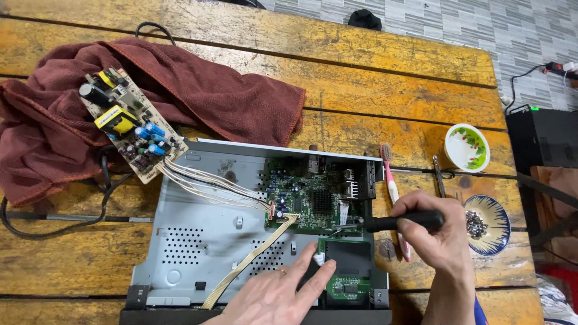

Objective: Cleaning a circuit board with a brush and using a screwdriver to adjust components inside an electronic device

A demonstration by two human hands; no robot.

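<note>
An opened grey metal device chassis (198, 241) lies on the wooden table. Inside it sit a green main circuit board (301, 195) and a smaller green board (348, 283) at the front right. My left hand (274, 295) rests flat inside the chassis, fingertips touching the small board's black part. My right hand (430, 232) grips a black-handled screwdriver (397, 222), its tip at the lower right edge of the main board. A tan power board (129, 129) lies outside on a maroon towel (198, 90), joined to the main board by white wires (211, 183).
A pink toothbrush (391, 186) and a thin metal tool (438, 177) lie right of the chassis. A small white-green bowl (466, 147) and a blue-rimmed dish (503, 225) holding screws stand at the right. Black cable (54, 229) loops at the left.
</note>
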